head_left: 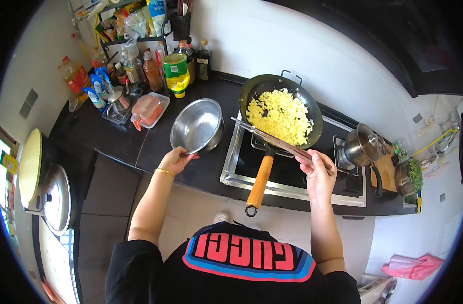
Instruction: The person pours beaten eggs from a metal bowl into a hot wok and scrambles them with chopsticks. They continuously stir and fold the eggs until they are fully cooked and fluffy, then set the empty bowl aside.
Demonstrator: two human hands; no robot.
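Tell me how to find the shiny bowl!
Start at the black wok of yellow scrambled egg on the stove. Just left of it, on the dark counter, sits the metal bowl, its rim held by the left hand. It's the only empty, silvery round dish there.

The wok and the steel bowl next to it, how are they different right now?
The wok is dark, has a long orange handle and holds yellow scrambled egg; the steel bowl is shiny, handleless and looks empty. The wok sits on the stove; the steel bowl is on the black counter, tilted, with the left hand on its rim. The right hand holds chopsticks over the wok. Both are round and open-topped.
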